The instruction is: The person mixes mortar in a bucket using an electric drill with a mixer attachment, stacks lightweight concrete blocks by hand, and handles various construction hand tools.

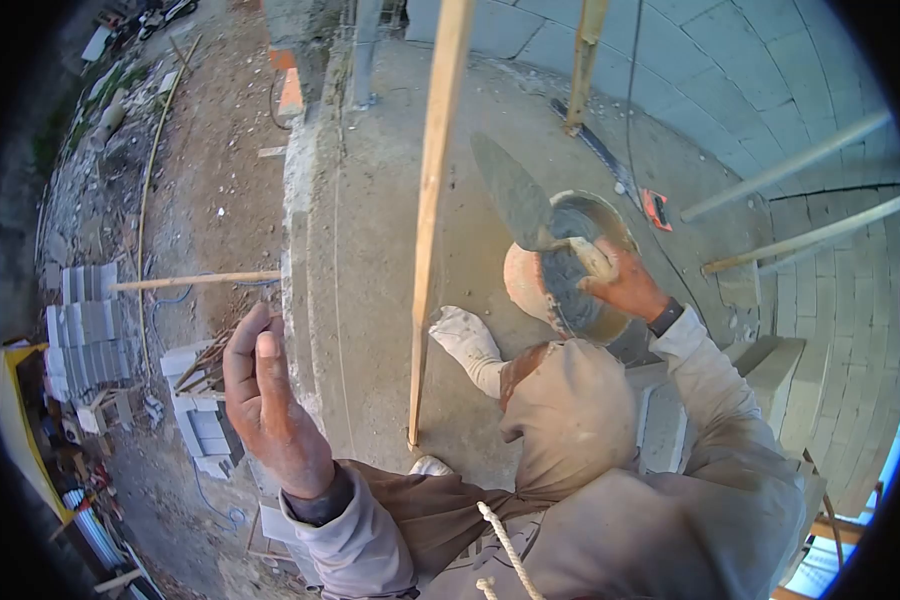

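Observation:
My right hand (625, 283) is closed around the pale handle of a pointed trowel (515, 190), above a round bucket (527, 282) holding wet grey mortar (570, 290). The trowel's grey-coated blade extends past the bucket's rim, toward the upper left. On the left side, my left hand (275, 405) is raised with its palm up and holds nothing; its fingers are partly bent and apart from the thumb. Between my hands an upright wooden post (433, 200) stands on the concrete floor (380, 250).
Block walls (760, 60) rise at the upper right, with slanted props (800, 235) near them. An orange-red tool (656, 208) lies beyond the bucket. Past the floor's left edge are stacked blocks (85, 335), dirt and a wooden bar (200, 280).

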The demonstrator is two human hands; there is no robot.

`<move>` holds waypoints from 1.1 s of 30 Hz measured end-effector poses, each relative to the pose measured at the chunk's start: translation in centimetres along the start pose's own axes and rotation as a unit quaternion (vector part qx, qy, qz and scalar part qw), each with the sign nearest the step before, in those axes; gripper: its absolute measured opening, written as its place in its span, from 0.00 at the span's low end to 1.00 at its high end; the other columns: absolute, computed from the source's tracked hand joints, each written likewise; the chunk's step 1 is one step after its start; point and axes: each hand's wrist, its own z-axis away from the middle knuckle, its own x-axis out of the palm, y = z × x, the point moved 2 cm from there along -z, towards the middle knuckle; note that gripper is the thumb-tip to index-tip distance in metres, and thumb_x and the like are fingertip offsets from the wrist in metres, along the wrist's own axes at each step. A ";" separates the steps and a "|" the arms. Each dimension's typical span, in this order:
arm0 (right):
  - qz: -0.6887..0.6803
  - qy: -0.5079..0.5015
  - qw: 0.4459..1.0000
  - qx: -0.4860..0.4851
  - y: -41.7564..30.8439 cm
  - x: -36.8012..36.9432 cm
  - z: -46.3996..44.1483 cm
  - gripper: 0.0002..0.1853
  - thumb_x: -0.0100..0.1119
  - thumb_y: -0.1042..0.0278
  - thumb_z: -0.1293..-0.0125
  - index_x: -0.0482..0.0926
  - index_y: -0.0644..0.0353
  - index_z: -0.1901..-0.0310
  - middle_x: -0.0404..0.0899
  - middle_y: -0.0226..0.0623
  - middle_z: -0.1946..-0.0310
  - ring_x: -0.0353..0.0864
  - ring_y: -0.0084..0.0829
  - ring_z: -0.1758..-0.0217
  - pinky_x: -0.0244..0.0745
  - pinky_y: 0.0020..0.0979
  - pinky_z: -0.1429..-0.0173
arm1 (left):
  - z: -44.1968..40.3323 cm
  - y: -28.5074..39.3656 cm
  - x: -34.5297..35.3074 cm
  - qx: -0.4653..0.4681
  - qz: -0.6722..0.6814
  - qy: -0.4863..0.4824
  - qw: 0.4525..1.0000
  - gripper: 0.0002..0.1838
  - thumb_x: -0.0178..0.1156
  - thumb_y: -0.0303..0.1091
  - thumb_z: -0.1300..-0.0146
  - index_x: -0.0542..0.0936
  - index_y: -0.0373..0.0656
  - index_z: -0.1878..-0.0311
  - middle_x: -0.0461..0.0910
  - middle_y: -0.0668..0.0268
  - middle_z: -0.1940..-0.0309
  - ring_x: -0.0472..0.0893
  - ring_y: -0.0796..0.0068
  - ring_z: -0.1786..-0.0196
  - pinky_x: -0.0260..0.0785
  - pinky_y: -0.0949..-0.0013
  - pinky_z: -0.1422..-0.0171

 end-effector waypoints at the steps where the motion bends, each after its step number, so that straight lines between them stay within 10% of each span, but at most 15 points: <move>1: 0.110 0.062 0.991 -0.029 2.4 -1.8 2.6 0.18 0.64 0.67 0.53 0.72 0.63 0.61 0.79 0.46 0.74 0.81 0.41 0.70 0.73 0.40 0.66 | 0.0 -0.2 0.4 -0.003 0.011 -0.011 1.000 0.21 0.52 0.43 0.32 0.75 0.35 0.47 0.77 0.61 0.53 0.74 0.71 0.47 0.62 0.69 0.41; 9: 0.402 -0.039 0.893 0.201 8.8 -1.6 7.2 0.17 0.61 0.67 0.52 0.76 0.61 0.58 0.81 0.46 0.69 0.82 0.43 0.62 0.76 0.40 0.59 | 0.2 -0.1 0.7 -0.004 0.022 -0.031 0.999 0.20 0.53 0.43 0.33 0.75 0.36 0.46 0.77 0.61 0.52 0.75 0.72 0.47 0.63 0.70 0.42; 19: 0.024 -0.218 0.902 0.372 8.5 5.5 7.1 0.27 0.65 0.52 0.52 0.78 0.67 0.57 0.79 0.52 0.58 0.81 0.42 0.57 0.75 0.37 0.53 | -0.6 -1.1 0.9 -0.014 0.047 -0.030 0.998 0.20 0.54 0.42 0.34 0.75 0.36 0.46 0.77 0.60 0.50 0.75 0.71 0.47 0.64 0.70 0.43; 25: 0.047 0.022 0.933 0.356 10.0 6.9 12.9 0.27 0.66 0.50 0.51 0.77 0.67 0.59 0.80 0.53 0.63 0.81 0.47 0.57 0.73 0.39 0.51 | -0.3 -0.1 0.4 -0.007 0.062 -0.012 0.998 0.20 0.53 0.43 0.33 0.75 0.33 0.49 0.77 0.61 0.57 0.74 0.77 0.53 0.63 0.74 0.48; 33: -0.182 0.093 0.913 0.352 8.5 6.0 14.1 0.17 0.67 0.61 0.51 0.74 0.66 0.66 0.78 0.47 0.73 0.79 0.41 0.69 0.74 0.38 0.62 | -0.1 0.2 1.2 -0.007 0.066 -0.046 0.997 0.20 0.52 0.42 0.32 0.74 0.36 0.46 0.76 0.58 0.49 0.75 0.70 0.46 0.64 0.69 0.42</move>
